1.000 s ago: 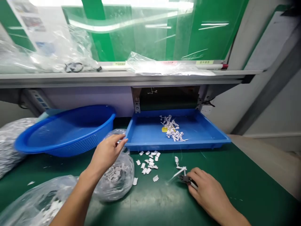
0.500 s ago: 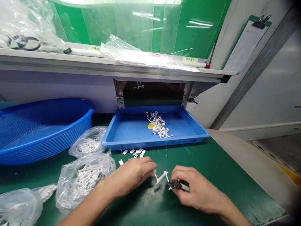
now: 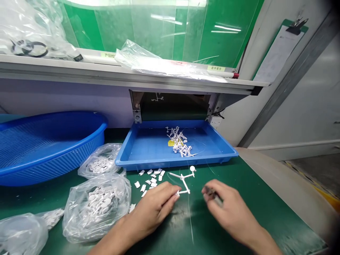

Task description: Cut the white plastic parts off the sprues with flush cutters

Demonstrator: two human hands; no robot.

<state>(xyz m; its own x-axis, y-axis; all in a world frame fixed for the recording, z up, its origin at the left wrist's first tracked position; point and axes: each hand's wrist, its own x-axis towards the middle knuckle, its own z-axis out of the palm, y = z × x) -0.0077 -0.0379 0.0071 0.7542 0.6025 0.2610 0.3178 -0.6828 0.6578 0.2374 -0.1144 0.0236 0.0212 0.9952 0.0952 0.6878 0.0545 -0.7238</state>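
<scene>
One end of a white branched piece is pinched in the grip of the left hand, over the green bench and near the blue tray. A dark-headed hand tool, partly hidden, is clasped in the right hand, apart from the piece.

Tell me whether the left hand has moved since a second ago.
Yes; against the blue tray, the left hand has moved right and toward the person.
</scene>
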